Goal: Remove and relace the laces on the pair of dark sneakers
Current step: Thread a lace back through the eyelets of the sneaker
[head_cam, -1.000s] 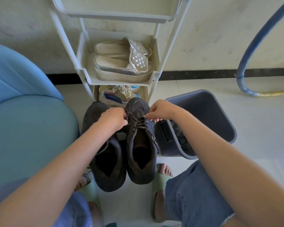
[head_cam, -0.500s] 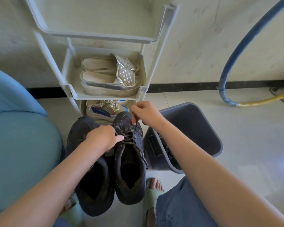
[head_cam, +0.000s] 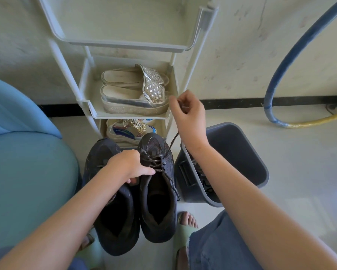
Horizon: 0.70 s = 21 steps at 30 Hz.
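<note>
Two dark sneakers stand side by side on the floor between my feet, toes pointing away. The right sneaker [head_cam: 157, 191] has a dark lace [head_cam: 173, 140] threaded through its upper eyelets. My right hand [head_cam: 188, 112] is raised in front of the shoe rack and pinches one end of that lace, drawing it taut up from the shoe. My left hand [head_cam: 128, 166] rests on the lacing of the right sneaker, thumb pressing the crossings, its fingers curled into the gap between the shoes. The left sneaker [head_cam: 113, 217] is partly hidden under my left forearm.
A white plastic shoe rack [head_cam: 89, 108] stands just behind the sneakers with silver sandals [head_cam: 132, 98] and a light trainer [head_cam: 128, 129]. A grey bin [head_cam: 241, 152] lies tipped at the right. A blue seat [head_cam: 27, 162] is at left. A blue-and-yellow hoop [head_cam: 284, 75] leans on the wall.
My right hand has risen up and away from the shoe's toe, pulling a length of lace out with it. My left hand stays on the lacing. The view has tilted upward.
</note>
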Tool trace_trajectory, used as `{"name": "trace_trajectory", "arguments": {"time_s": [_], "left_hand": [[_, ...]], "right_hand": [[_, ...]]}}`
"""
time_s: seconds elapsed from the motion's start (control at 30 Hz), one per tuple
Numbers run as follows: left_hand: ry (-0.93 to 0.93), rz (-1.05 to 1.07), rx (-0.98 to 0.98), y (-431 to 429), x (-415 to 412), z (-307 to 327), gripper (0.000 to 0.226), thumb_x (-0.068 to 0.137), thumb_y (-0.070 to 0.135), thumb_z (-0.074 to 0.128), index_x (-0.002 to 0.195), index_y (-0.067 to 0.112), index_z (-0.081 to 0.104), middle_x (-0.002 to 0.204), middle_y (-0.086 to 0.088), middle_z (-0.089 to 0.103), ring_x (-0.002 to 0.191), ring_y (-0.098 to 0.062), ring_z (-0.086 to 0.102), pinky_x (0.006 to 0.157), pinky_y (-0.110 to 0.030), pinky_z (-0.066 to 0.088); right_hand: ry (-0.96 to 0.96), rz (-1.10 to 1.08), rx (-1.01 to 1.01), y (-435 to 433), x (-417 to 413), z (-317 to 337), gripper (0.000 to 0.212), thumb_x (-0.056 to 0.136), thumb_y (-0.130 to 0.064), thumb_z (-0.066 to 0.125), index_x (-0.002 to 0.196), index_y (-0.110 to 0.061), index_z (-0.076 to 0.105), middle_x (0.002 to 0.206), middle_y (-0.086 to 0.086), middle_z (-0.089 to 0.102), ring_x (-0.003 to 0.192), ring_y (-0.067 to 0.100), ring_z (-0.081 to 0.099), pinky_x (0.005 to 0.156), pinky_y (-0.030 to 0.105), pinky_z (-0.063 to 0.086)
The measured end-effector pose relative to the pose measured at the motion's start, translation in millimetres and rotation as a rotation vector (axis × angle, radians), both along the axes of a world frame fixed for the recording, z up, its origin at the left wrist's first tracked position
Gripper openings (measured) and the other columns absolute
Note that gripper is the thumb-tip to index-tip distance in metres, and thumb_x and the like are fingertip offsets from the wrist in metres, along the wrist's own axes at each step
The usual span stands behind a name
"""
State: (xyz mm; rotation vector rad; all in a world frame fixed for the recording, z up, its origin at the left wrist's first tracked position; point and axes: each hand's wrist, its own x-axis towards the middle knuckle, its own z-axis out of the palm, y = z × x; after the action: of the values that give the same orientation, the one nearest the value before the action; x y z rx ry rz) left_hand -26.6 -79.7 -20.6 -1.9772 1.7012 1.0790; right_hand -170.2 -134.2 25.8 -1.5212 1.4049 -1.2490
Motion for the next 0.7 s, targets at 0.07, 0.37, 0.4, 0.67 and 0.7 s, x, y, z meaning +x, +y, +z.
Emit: {"name": "trace_trajectory", "arguments": {"time_s": [0.07,0.37,0.4,0.67,0.7], "left_hand": [[0.026,0.040,-0.014,2.7,-3.7,-0.2,0.074,0.082,0.055,0.062,0.130,0.004,0.038,0.109,-0.006,0.061,0.073,-0.020,0.069,0.081,-0.034,0.053],[0.185,0.187,-0.003,1.8,-7.5,-6.1,0.089,0.083,0.036,0.069,0.147,0.011,0.012,0.127,-0.013,0.051,0.086,-0.030,0.067,0.080,-0.039,0.056],[0.220,0.214,0.000,2.3,-6.8,-6.2,0.086,0.084,0.033,0.070,0.145,0.014,0.013,0.121,-0.010,0.052,0.079,-0.029,0.068,0.077,-0.039,0.057],[0.519,0.446,0.097,4.5,6.6,-20.7,0.101,0.073,0.025,0.081,0.150,0.024,0.015,0.142,-0.007,0.043,0.097,-0.028,0.066,0.078,-0.044,0.058],[0.549,0.479,0.113,5.5,7.4,-22.5,0.101,0.072,0.025,0.081,0.149,0.024,0.017,0.143,-0.007,0.042,0.100,-0.027,0.065,0.078,-0.043,0.059]], "right_hand": [[0.364,0.024,0.077,-4.6,-4.1,-4.3,0.027,0.091,-0.024,0.057,0.071,-0.020,0.040,0.059,-0.010,0.040,0.054,0.007,0.035,0.052,0.020,0.031],[0.957,0.629,0.770,-3.6,-21.0,-33.5,0.037,0.096,-0.041,0.052,0.098,-0.004,0.057,0.089,0.009,0.073,0.041,0.004,0.044,0.048,0.016,0.036],[0.971,0.642,0.780,-4.8,-22.2,-32.0,0.034,0.096,-0.038,0.053,0.099,-0.004,0.058,0.084,0.005,0.071,0.041,0.003,0.044,0.046,0.016,0.035],[0.850,0.733,0.860,-10.6,-31.9,-40.2,0.029,0.088,-0.031,0.068,0.074,-0.008,0.057,0.055,-0.002,0.044,0.042,0.010,0.033,0.043,0.017,0.033],[0.841,0.730,0.862,-10.5,-32.1,-41.9,0.031,0.088,-0.031,0.068,0.070,-0.009,0.055,0.052,-0.003,0.044,0.041,0.010,0.032,0.042,0.017,0.032]]}}
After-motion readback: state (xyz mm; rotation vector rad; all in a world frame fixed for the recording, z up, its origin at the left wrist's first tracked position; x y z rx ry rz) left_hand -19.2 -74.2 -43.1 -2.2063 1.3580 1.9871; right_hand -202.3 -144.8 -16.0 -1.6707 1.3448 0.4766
